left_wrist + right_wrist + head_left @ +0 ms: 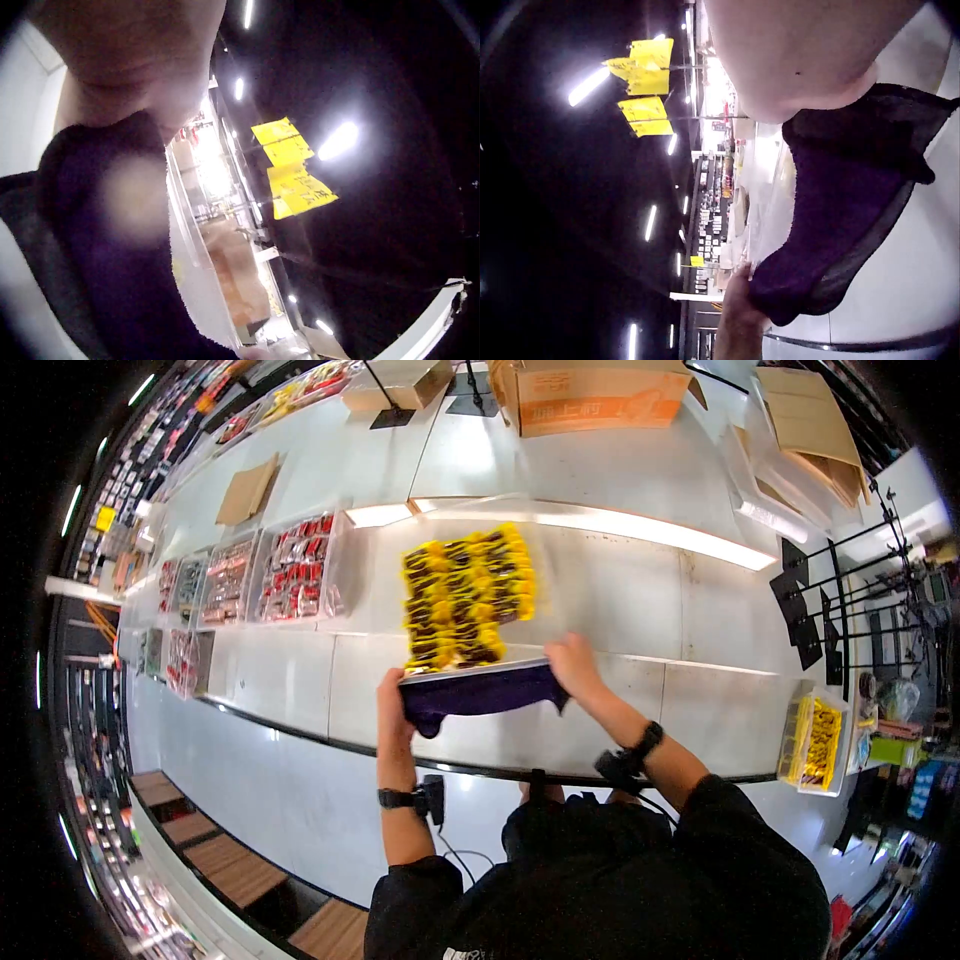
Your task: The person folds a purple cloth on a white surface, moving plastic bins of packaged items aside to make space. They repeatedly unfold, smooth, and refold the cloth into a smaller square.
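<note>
A dark purple cloth (pixel 490 692) hangs stretched between my two hands along the near edge of a clear plastic bin (pixel 548 622). My left hand (pixel 393 705) grips its left end and my right hand (pixel 572 666) its right end. Several rows of yellow-and-dark packets (pixel 465 585) lie beyond the cloth. In the left wrist view the cloth (pixel 105 262) drops below the left hand (pixel 142 52), whose fingertips are hidden. The right wrist view shows the cloth (pixel 847 202) spanning from the right hand (pixel 802 60) to the left.
To the left stand clear bins of red packets (pixel 298 565) and pinkish packets (pixel 228 580). A cardboard box (pixel 600 400) sits at the back. Black wire racks (pixel 840 590) and a bin of yellow packets (pixel 820 740) are at the right. The counter's dark edge (pixel 350 744) runs in front of me.
</note>
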`<state>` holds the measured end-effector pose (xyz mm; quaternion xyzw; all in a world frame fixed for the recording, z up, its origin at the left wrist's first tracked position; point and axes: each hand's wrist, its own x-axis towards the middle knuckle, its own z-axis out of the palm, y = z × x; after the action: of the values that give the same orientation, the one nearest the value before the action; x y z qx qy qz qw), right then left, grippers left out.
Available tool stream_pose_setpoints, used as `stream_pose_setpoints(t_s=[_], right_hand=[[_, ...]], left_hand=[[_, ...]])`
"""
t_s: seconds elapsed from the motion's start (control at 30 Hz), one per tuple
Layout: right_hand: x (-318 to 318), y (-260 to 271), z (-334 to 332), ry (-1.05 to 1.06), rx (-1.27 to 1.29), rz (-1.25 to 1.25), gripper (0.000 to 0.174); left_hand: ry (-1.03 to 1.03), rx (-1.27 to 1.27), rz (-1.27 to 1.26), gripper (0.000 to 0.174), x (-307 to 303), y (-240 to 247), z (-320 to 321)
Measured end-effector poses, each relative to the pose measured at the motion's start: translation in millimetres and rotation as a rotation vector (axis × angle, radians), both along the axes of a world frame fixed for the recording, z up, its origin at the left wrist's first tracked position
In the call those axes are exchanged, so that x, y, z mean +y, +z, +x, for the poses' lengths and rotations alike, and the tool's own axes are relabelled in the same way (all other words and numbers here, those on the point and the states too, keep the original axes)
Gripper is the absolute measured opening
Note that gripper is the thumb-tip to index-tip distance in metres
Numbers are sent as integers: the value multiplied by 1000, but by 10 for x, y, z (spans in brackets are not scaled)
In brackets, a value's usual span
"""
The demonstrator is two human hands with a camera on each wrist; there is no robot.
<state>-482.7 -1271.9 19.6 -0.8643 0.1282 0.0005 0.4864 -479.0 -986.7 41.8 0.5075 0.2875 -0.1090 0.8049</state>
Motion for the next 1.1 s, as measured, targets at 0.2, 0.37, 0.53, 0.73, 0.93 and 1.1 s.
stream_pose_setpoints(t_s=[0.2,0.37,0.53,0.73,0.93,1.1], right_hand=[[1030,-284,579,-79,73,93,32],[1335,-343,695,-133,186,156,38],[1350,-451,826,-129,214,143,44],[912,-424,338,109,146,393,82],[-573,-320,-1077,58,165,357,68],[-1889,-38,-1937,-256,-103,-44,54]], left_hand=[[-117,92,-127,44,1087,-639,682],[-62,67,-83,64,1236,-858,872],[89,96,119,72,1096,-874,1002],[-9,-72,-73,62,684,-800,496],[-423,17,166,63,-424,-441,-569],[-878,-174,347,31,-1759,-566,-1154]])
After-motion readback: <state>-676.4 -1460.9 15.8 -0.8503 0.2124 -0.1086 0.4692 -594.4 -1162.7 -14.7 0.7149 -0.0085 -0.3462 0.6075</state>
